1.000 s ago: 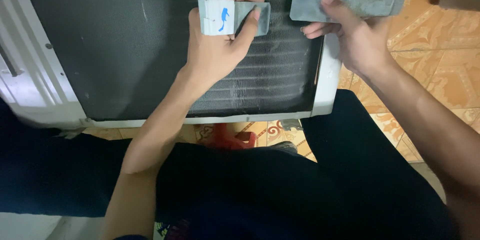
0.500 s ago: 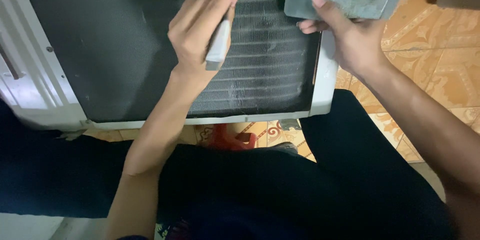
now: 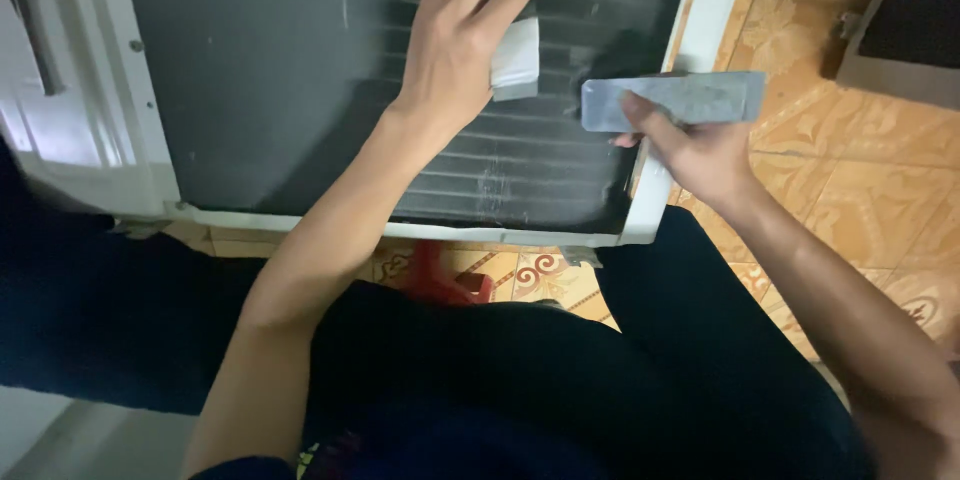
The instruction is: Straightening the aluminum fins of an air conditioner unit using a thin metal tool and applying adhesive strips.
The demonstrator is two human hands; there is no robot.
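Air-conditioner unit [image 3: 690, 90], 1 in all, white-framed with a dark finned coil face [image 3: 280, 80], lies tilted across the person's lap over the patterned tile floor [image 3: 860, 170]. 2 hands work on it. 1 flat grey rectangular plate [image 3: 672, 101] sits at the frame's right edge, pinched in the right hand [image 3: 690, 152], whose fingers close on its lower edge. 1 small white pad [image 3: 516, 60] rests on the fins, pressed under the left hand [image 3: 470, 35], fingers spread flat over it. 1 red object [image 3: 432, 275] shows below the frame.
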